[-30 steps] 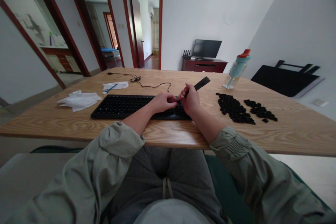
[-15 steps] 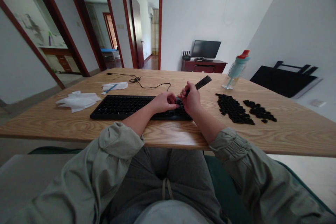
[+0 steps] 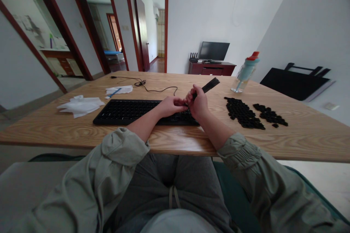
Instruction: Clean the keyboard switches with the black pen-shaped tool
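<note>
White tissues [image 3: 79, 105] lie at left of frame on the wooden table [image 3: 68, 127]. Black keyboard [image 3: 131, 111] sits centre-left, cable trailing toward the far edge. Left hand [image 3: 171, 106] is over the keyboard's right end, fingers pinched narrow; whether they grip a keycap cannot be told. Right hand [image 3: 198, 103] is closed around a black tool [image 3: 208, 86], tip at the keys. Loose keycaps [image 3: 243, 113] are heaped right of centre, bottle [image 3: 244, 72] beyond. Judged step: prying a key off. Next calls for a steady lever and a firm pinch.
</note>
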`<state>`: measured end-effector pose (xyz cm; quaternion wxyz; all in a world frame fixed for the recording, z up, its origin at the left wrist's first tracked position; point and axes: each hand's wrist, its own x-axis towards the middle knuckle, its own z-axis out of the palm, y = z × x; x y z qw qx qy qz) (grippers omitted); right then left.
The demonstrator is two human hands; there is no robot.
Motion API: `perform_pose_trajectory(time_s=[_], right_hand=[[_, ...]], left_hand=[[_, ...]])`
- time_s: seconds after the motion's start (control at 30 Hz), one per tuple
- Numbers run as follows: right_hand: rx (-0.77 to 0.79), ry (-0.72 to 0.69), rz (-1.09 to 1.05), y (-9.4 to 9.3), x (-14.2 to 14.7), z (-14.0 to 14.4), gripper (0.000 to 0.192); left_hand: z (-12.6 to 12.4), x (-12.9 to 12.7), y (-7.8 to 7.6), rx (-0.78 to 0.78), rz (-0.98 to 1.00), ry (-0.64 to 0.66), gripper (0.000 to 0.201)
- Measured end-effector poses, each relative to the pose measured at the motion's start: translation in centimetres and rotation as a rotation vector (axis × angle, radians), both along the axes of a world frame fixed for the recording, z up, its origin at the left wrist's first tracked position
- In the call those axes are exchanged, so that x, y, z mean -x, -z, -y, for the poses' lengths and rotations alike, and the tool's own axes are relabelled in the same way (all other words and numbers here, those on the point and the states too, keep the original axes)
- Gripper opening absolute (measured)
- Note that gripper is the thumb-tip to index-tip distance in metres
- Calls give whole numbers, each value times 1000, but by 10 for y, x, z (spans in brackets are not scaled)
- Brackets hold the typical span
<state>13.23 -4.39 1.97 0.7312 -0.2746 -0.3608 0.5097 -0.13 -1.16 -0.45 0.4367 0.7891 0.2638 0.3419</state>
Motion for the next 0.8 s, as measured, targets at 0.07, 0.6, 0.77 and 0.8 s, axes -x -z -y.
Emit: perform_pose_trajectory(time_s=[0.07,0.6,0.77,0.8], right_hand=[[0,4,-13,-1,-1,0,31],[17,136,162,2,-3,-2,15],[-11,134,226,4,-3,-3,17],[-23,136,235,4,-3,-4,16]], left_hand=[[1,0,-1,14,19,-24,39],[13,3,-16,-8,190,-183,27],[11,2,-17,44,208,-182,24],[10,1,-17,50,209,-190,23]])
